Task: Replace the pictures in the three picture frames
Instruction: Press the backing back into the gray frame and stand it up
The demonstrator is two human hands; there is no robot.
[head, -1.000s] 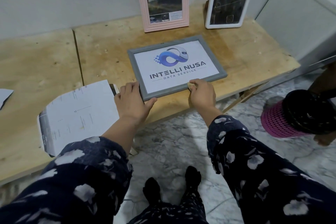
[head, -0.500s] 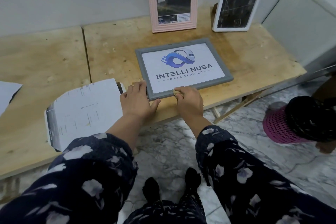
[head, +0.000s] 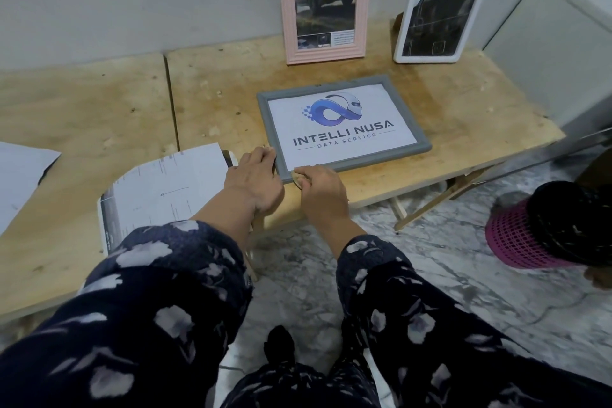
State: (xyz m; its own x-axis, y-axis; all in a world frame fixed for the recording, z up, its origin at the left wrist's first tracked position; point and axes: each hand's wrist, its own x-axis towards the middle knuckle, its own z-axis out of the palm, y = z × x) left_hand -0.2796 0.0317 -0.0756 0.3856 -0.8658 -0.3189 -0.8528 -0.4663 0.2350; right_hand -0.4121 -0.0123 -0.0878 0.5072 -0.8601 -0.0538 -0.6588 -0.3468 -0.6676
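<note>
Both hands grip the flat grey rectangular picture frame (head: 344,124): left hand (head: 253,177) at its seven-o'clock corner, right hand (head: 319,187) now slid leftward along the near edge on the wooden table (head: 463,129), probably readying a lift.

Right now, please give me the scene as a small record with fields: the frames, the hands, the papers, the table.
grey frame: lies flat on the table, holds a logo print reading INTELLI NUSA
pink arched frame: stands against the wall, shows a car picture
white frame: stands leaning at the back right, shows a dark picture
left hand: grips the grey frame's near left corner
right hand: pinches the grey frame's near edge
loose paper: lies left of the grey frame
table: bare wood
pink basket: on the floor, right
</note>
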